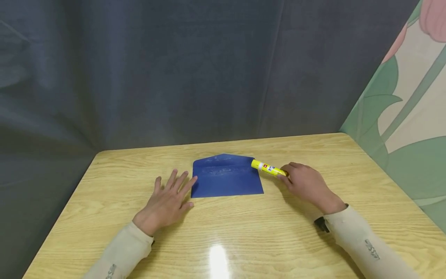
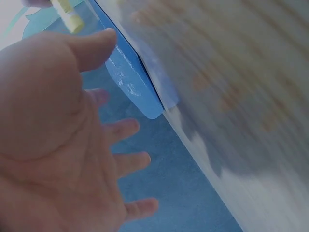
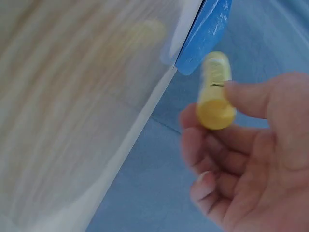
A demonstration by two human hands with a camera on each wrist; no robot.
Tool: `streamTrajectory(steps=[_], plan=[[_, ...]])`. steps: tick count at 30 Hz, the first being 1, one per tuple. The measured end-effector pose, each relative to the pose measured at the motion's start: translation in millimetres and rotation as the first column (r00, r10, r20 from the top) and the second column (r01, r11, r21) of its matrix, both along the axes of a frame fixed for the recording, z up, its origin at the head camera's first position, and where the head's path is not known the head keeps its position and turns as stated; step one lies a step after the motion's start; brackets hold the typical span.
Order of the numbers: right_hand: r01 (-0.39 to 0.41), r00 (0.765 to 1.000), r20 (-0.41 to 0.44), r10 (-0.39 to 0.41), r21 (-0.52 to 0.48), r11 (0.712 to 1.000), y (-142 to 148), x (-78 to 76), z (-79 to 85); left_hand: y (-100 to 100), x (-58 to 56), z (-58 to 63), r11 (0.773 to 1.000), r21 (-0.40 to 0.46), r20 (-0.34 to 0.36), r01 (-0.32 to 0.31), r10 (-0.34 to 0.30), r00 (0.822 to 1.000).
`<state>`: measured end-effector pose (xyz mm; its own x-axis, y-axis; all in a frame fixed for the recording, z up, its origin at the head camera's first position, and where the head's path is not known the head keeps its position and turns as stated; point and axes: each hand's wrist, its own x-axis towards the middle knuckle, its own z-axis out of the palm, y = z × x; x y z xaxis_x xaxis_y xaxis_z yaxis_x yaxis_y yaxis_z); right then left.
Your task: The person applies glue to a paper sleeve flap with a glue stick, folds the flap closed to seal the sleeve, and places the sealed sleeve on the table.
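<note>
A dark blue envelope [image 1: 226, 184] lies on the wooden table with its pointed flap raised at the far side. Whitish smears mark the flap [image 2: 126, 79] and the strip below it. My right hand [image 1: 308, 186] holds a yellow glue stick [image 1: 268, 168] by its near end, between thumb and curled fingers. The stick's far end overlaps the envelope's upper right corner in the head view; whether they touch, I cannot tell. Fingers spread, my left hand [image 1: 165, 207] is beside the envelope's left edge, and its index fingertip overlaps that edge. Nothing is in its palm [image 2: 53, 130].
The pale wooden table [image 1: 223, 221] reflects a bright light near its front. Behind it hangs a dark grey-blue curtain [image 1: 195, 77], which also covers the left side. A wall with a painted flower pattern [image 1: 407, 116] stands at the right.
</note>
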<state>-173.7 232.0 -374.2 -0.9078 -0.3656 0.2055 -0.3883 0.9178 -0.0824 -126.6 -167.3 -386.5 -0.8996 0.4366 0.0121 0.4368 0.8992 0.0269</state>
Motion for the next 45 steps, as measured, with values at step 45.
streamTrajectory(steps=[45], plan=[[-0.464,0.816,-0.383,0.433,0.013,0.886,-52,37.7,1.0,81,1.3,21.2,0.731,0.67,0.346,-0.127,-0.156,0.925]])
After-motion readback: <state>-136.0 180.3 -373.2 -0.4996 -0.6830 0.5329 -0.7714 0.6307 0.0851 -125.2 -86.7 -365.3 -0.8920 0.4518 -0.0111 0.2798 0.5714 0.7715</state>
